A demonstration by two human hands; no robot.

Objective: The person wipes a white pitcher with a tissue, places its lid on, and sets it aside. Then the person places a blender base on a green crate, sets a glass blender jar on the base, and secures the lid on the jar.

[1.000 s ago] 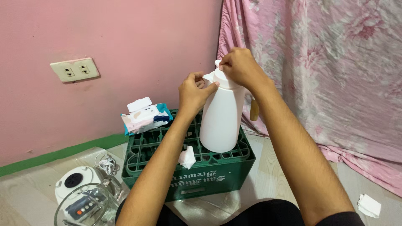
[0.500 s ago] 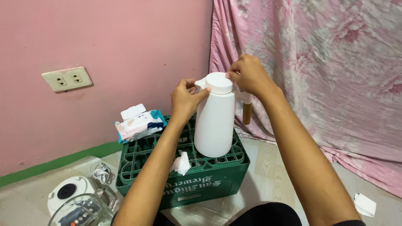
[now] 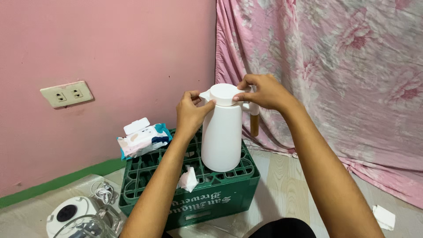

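White plastic jug (image 3: 221,136) stands upright on the far right part of a green crate (image 3: 194,194), both hands at its round lid (image 3: 224,94). Left hand (image 3: 190,115) pinches the spout side with curled fingers; right hand (image 3: 262,91) grips the lid's rim above the wooden handle (image 3: 254,124). Steadying the body while working the lid seems wise. Nearby: wipes pack (image 3: 143,140) far left, crumpled tissue (image 3: 188,180) near, blender base (image 3: 72,216), pink curtain (image 3: 335,79) right.

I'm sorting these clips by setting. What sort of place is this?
Probably a room in a home: a pink wall with a socket, a floral curtain, and a white jug on a green crate on the floor.
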